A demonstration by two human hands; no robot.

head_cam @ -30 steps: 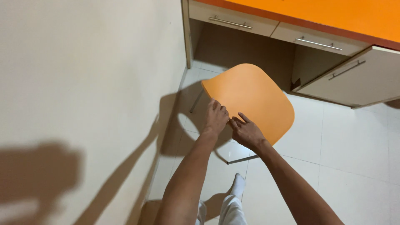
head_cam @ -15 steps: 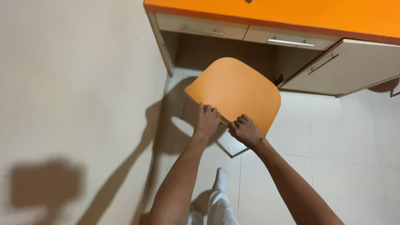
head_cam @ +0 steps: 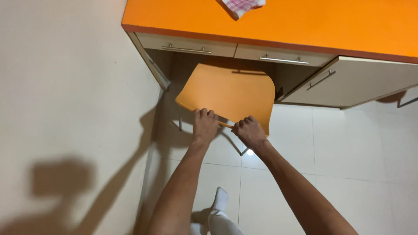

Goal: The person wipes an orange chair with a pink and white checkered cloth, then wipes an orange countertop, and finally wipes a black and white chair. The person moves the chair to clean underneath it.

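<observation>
Orange chair [head_cam: 230, 93] is gripped at its near edge, centre of frame, by both hands: left hand [head_cam: 204, 126] & right hand [head_cam: 249, 132], fingers curled tight over the edge, side by side. Chair sits half under the desk [head_cam: 305, 26] at top of frame, its back w/ the knee gap behind it. Risk: chair top could be knocked against the drawers [head_cam: 226, 50] or the open cabinet door [head_cam: 348, 82] at right if tilted or swung; legs could scrape or slip on glossy tile floor [head_cam: 348, 161]. Socked foot [head_cam: 220, 200] at bottom is near the legs, could be caught. Cream wall [head_cam: 65, 109] fills the left; checked cloth [head_cam: 241, 5] lies on desk, top edge.
</observation>
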